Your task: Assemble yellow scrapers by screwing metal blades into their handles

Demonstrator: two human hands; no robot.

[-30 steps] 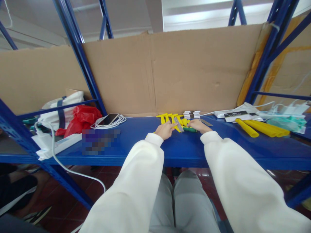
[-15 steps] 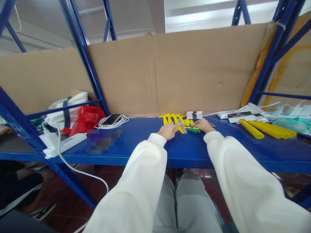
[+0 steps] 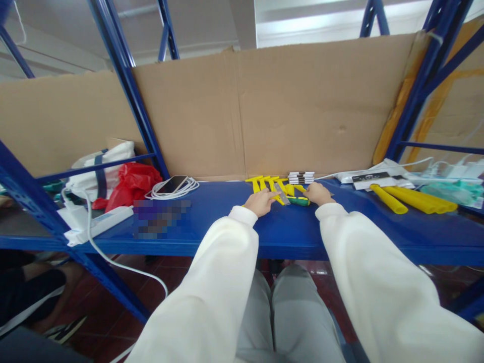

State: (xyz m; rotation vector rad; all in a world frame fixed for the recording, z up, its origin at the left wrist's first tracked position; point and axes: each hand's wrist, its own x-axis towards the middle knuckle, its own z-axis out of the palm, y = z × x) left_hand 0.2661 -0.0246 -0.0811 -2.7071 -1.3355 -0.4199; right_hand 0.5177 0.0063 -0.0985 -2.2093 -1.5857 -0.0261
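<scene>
Your left hand [image 3: 260,202] was half curled at the metal plate [image 3: 281,193], by the yellow tools [image 3: 256,185] on the desk [image 3: 215,217]; your right hand [image 3: 318,193] bunched near the green handle [image 3: 299,201]. Couldn't tell if either gripped. Plate looked light, stiff, kinda slick; flat faces seemed safest to hold.

I can read no words, numbers or brand names from where I sit. On the right, the black-and-white label [image 3: 372,179] on the pale packet [image 3: 344,176] seems to carry fine pale print across its dark band, but it is too small for me to make out. The stack of small white packs [image 3: 301,177] shows dark bands along the sides, and I cannot tell whether those are lettering. On the left, a pixelated patch [image 3: 162,219] over the shelf hides whatever lies under it.
</scene>
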